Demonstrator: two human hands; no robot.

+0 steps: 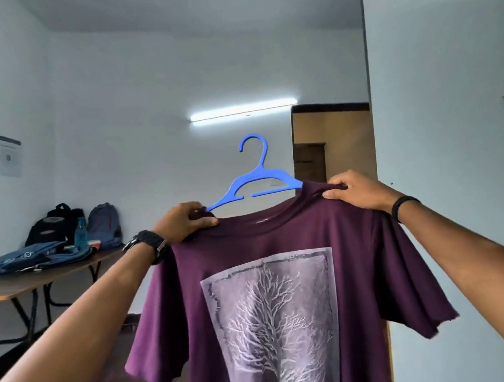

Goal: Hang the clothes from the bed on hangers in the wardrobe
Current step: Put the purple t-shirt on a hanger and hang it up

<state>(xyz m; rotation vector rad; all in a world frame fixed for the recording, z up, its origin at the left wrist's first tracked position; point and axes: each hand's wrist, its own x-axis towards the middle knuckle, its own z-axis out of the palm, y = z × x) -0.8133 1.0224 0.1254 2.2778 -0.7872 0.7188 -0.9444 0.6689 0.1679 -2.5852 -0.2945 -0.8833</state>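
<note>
From the head view, a maroon T-shirt (281, 264) with a pale tree print in a grey square hangs in the air in front of the person, its collar draped over a blue plastic hanger (256, 184) whose hook points up. The left hand (186, 222) pinches the collar's left side against the hanger arm; the right hand (354, 191) pinches the right shoulder. Bags (65, 234) lie on a desk (15, 284) at far left.
</note>
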